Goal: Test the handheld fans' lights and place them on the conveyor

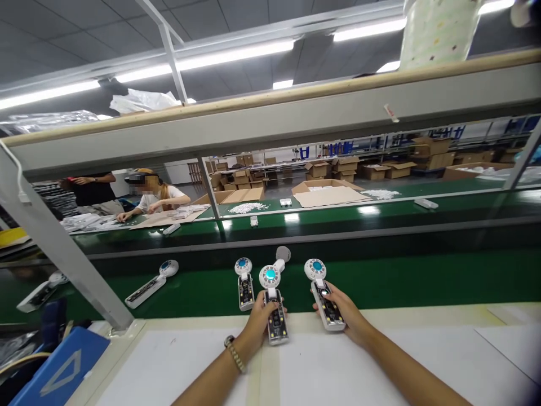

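A single head-worn camera looks forward and slightly down from just above the counter (380, 361), close enough that the person's own forearms enter from 6 o'clock. It faces across the green conveyor belt (422, 282) toward 12 o'clock, under a shelf beam (296, 113), with a seated co-worker (152, 197) far off at 10 o'clock.

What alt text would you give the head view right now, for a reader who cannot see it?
At a white workbench edge, the left hand grips a handheld fan unit with a lit cyan hub, while the right hand holds a second fan unit. Two more units lie on the green conveyor belt; a seated person works across the line.
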Motion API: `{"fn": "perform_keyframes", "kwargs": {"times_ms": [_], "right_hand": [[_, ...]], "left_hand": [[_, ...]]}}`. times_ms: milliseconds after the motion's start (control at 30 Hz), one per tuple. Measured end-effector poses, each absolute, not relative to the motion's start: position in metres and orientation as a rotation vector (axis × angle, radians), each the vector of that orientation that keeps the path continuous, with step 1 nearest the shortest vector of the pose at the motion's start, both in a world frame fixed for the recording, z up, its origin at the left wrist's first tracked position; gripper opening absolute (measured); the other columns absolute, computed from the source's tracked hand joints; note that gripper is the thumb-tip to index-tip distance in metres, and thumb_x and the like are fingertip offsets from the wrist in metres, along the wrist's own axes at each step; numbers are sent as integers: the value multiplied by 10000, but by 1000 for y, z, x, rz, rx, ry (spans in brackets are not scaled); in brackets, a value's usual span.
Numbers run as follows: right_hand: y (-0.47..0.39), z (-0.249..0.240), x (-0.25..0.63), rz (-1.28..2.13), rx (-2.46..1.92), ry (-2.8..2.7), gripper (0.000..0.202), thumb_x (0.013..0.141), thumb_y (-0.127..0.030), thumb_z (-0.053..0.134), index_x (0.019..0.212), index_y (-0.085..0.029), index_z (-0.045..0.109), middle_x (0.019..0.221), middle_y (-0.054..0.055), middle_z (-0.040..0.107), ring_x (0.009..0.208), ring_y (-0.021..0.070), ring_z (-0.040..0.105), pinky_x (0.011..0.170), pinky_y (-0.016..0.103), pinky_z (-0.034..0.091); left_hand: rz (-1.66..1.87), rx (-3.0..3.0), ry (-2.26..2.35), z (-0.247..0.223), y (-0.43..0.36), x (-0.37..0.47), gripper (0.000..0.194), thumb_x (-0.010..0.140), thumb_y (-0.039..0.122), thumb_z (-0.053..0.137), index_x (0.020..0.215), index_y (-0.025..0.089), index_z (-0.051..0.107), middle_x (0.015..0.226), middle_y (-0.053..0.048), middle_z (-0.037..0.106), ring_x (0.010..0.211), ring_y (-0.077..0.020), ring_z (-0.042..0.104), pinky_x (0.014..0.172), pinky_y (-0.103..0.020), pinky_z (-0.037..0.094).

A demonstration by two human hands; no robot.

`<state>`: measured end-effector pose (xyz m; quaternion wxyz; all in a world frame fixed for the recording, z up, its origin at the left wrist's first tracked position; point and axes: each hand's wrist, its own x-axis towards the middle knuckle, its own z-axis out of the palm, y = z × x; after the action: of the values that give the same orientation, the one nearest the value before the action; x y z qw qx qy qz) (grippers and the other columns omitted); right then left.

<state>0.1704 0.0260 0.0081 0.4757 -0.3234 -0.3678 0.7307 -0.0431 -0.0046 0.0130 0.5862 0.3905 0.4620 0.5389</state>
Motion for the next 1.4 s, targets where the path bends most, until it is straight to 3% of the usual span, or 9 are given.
{"fn": "perform_keyframes", "kwargs": {"times_ms": [100, 233, 633, 1000, 1233, 1400], "right_hand": [[23, 12, 170, 1785, -863, -875, 529, 763, -176, 508, 1264, -214, 339, 766, 25, 680, 637, 178, 654, 592, 289, 509], [13, 13, 161, 1751, -961, -869, 588, 741, -194, 516, 1291, -194, 308, 693, 22, 674, 638, 185, 655, 580, 274, 499], [6, 4, 150, 1725, -876, -1058, 684, 700, -306, 608, 1291, -214, 276, 822, 14, 665, 755, 208, 652, 703, 328, 508], [5, 3, 152, 1686, -916, -1078, 555, 750, -264, 539, 1250, -193, 308, 746, 42, 692, 713, 213, 661, 648, 319, 512], [-7, 7, 149, 1698, -984, -1049, 558, 765, -276, 519, 1268, -199, 289, 743, 48, 694, 708, 204, 659, 595, 280, 497], [-9, 10, 145, 1709, -966, -1074, 599, 762, -279, 537, 1284, -207, 253, 744, 20, 670, 713, 196, 657, 652, 302, 499]], "left_hand": [[1244, 888, 1028, 14, -7, -47, 361, 642, 179, 563, 974, 210, 425, 930, -33, 601, 747, -167, 623, 670, -294, 479], [1232, 899, 1021, 16, -9, -45, 400, 618, 126, 543, 991, 201, 418, 934, -42, 592, 763, -179, 621, 680, -301, 473], [1225, 929, 1005, 16, -9, -44, 371, 611, 94, 535, 958, 181, 434, 945, -70, 587, 766, -197, 625, 672, -315, 475], [1237, 917, 1001, 11, -4, -43, 315, 635, 82, 516, 923, 169, 424, 922, -70, 581, 795, -208, 631, 722, -341, 476], [1225, 935, 952, 10, -6, -45, 346, 628, 78, 560, 934, 179, 431, 926, -62, 578, 832, -219, 627, 741, -353, 472], [1212, 927, 944, 13, -8, -45, 363, 615, 65, 562, 940, 170, 439, 897, -62, 581, 826, -231, 625, 704, -349, 476]]}}
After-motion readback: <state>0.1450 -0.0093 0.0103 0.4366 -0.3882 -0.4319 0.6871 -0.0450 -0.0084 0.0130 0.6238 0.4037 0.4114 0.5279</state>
